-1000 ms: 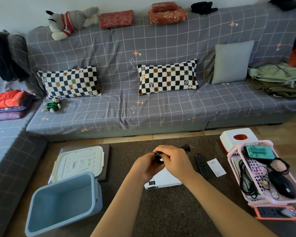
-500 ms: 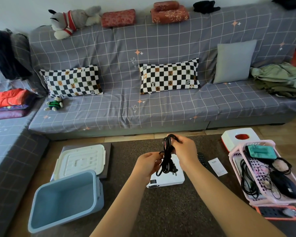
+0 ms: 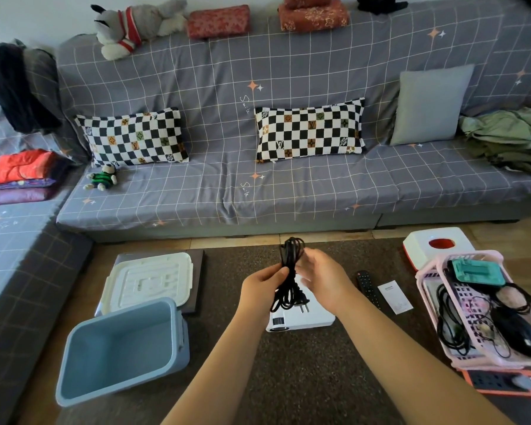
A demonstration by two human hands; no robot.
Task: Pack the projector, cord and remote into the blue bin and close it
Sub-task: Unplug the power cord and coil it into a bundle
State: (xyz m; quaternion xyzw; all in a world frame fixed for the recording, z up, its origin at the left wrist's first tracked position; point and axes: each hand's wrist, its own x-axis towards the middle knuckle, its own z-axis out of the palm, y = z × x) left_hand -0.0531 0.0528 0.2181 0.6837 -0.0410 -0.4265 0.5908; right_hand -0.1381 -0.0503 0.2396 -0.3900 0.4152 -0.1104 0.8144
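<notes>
My left hand (image 3: 262, 288) is closed around the middle of a bundled black cord (image 3: 289, 265), whose loop sticks up above my fist and whose plug hangs below. My right hand (image 3: 324, 279) is beside the bundle with its fingers spread, holding nothing. Under both hands lies the white projector (image 3: 307, 319), lens toward me. The black remote (image 3: 367, 285) rests on the dark table to its right. The blue bin (image 3: 120, 351) stands open and empty at the front left. Its white lid (image 3: 146, 279) lies flat behind it.
A pink basket (image 3: 423, 289) full of cables, a mouse and a teal case stands at the right, with an orange power strip (image 3: 500, 381) in front of it. A white box (image 3: 436, 243) and a small white card (image 3: 394, 297) lie nearby. A grey sofa (image 3: 288, 185) runs behind the table.
Both hands lifted the cord off the projector and gathered it into a bundle. My right hand has now let go and opened, leaving the bundle in my left hand.
</notes>
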